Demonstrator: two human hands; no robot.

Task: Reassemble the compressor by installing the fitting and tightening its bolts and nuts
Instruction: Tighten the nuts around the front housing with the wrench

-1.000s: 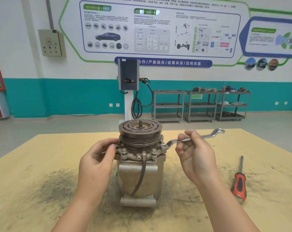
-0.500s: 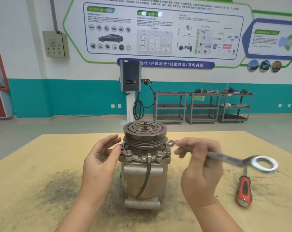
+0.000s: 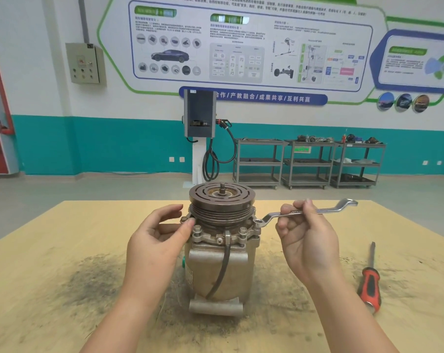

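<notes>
Evidently mid-tightening: right hand (image 3: pixel 308 240) pinches the wrench (image 3: pixel 307 212), ring seated on the 3 o'clock bolt (image 3: pixel 258 222); left hand (image 3: pixel 156 240), loosely curled, steadies the compressor (image 3: pixel 222 261). Next: another swing.

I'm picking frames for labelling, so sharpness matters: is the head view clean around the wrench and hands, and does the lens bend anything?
Head view: even indoor light, no harsh glare; the wrench, compressor, left hand and right hand look sharp; the wall poster text is too soft to read; wide-angle distortion curves the poster.
</notes>
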